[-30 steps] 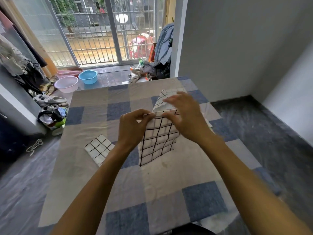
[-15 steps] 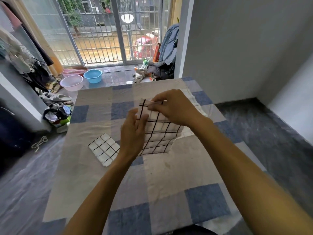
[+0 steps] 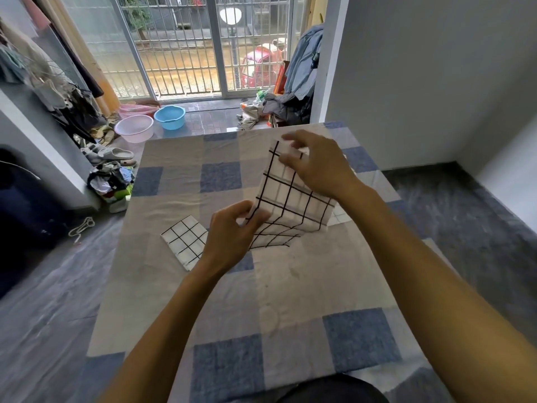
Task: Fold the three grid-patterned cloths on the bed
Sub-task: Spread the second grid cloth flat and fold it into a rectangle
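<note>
Between hands: one grid cloth (image 3: 290, 199), pinched by left hand (image 3: 232, 231) and right hand (image 3: 316, 167).
Left of hands: one folded cloth (image 3: 184, 241).
Beyond hands: blue basin (image 3: 170, 116), pink basin (image 3: 134, 128).

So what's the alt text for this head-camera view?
A person's left hand and right hand hold a grid-patterned cloth up over a blue-and-beige checked bed. A folded grid cloth lies on the bed to its left.

Grey walls (image 3: 436, 68), dark floor (image 3: 465, 228), barred glass doors (image 3: 180, 53) w/ daylight.
</note>
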`<state>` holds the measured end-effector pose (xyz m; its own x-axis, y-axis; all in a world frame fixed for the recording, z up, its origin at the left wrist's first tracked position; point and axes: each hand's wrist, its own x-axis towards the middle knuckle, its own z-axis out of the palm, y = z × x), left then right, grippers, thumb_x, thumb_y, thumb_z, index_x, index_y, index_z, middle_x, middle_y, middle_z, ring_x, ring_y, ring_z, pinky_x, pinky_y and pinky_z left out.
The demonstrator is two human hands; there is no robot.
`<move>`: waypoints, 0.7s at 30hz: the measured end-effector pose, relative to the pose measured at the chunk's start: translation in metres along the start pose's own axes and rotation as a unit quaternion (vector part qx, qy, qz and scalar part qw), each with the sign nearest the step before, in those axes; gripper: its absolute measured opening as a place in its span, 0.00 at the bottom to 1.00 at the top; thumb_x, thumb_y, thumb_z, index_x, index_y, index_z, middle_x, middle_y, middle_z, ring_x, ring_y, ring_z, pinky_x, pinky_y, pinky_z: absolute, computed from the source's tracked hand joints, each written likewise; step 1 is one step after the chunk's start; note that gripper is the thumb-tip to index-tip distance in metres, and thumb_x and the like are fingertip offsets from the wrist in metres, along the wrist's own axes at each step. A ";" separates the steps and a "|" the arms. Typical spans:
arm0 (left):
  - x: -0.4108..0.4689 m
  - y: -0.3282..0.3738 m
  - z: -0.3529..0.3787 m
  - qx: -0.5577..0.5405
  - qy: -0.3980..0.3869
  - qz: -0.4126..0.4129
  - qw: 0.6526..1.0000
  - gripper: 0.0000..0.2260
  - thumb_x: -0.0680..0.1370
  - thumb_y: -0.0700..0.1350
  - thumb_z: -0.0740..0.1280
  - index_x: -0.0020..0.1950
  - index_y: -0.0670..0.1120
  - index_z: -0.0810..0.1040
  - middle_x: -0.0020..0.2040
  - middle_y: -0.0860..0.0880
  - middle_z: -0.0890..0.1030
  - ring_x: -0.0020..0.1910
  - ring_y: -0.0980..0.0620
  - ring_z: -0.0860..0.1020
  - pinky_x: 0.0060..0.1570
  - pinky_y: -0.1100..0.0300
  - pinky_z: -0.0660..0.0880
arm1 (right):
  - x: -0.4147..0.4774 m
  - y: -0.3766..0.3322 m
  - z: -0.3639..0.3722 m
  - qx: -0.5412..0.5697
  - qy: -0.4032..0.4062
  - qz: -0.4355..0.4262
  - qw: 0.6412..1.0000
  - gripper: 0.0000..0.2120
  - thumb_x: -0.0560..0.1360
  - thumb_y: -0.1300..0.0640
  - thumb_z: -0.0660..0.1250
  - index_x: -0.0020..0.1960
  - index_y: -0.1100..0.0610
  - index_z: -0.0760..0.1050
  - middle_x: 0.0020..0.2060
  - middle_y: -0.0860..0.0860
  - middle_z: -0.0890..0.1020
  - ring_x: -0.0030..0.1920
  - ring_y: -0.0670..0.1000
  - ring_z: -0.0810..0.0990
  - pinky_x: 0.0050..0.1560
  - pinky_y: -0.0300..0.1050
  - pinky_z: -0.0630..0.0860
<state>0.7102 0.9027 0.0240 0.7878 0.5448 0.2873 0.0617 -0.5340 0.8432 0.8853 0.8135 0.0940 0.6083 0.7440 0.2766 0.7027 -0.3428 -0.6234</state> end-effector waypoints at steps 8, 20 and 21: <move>0.004 -0.005 0.003 0.011 0.019 -0.008 1.000 0.06 0.77 0.48 0.67 0.43 0.47 0.81 0.38 0.53 0.81 0.39 0.56 0.78 0.41 0.67 0.72 | -0.038 0.008 0.047 0.026 0.017 -0.036 0.999 0.11 0.77 0.49 0.64 0.54 0.54 0.79 0.53 0.50 0.80 0.54 0.47 0.76 0.59 0.49 0.72; 0.011 -0.002 -0.007 0.038 0.068 -0.005 0.997 0.08 0.79 0.48 0.63 0.42 0.57 0.78 0.38 0.59 0.79 0.39 0.59 0.77 0.38 0.68 0.72 | -0.054 0.009 0.057 0.023 -0.042 -0.043 0.998 0.10 0.77 0.52 0.66 0.56 0.54 0.81 0.49 0.50 0.85 0.49 0.47 0.81 0.52 0.43 0.76; 0.012 -0.001 -0.007 0.050 0.075 0.003 0.996 0.06 0.79 0.48 0.64 0.43 0.57 0.78 0.41 0.61 0.78 0.43 0.59 0.76 0.41 0.68 0.72 | -0.054 0.010 0.057 0.019 -0.042 -0.041 0.998 0.10 0.77 0.52 0.66 0.55 0.54 0.81 0.49 0.50 0.84 0.49 0.47 0.81 0.52 0.43 0.76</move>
<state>0.7147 0.9145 0.0298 0.6880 0.6283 0.3631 0.1241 -0.5949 0.7941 0.8385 0.8028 0.0319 0.5145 0.8150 0.2665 0.7333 -0.2571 -0.6294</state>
